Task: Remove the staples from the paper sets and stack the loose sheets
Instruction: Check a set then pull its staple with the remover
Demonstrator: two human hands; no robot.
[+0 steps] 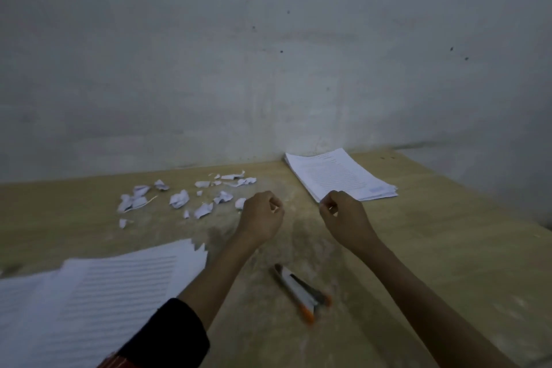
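Note:
A neat stack of printed sheets [340,175] lies at the back right of the wooden table [448,233]. A looser pile of sheets [98,287] with a torn top corner lies at the front left. My left hand [263,218] hovers mid-table with curled fingers, next to several torn paper scraps [179,199]. My right hand [343,218] hangs just in front of the neat stack, fingers curled too. I cannot see anything held in either hand. An orange-tipped staple remover [301,288] lies on the table between my forearms.
A bare grey wall [268,54] stands right behind the table. The table's right edge [478,188] runs diagonally toward the front. A dark sleeve [167,334] covers my left upper forearm.

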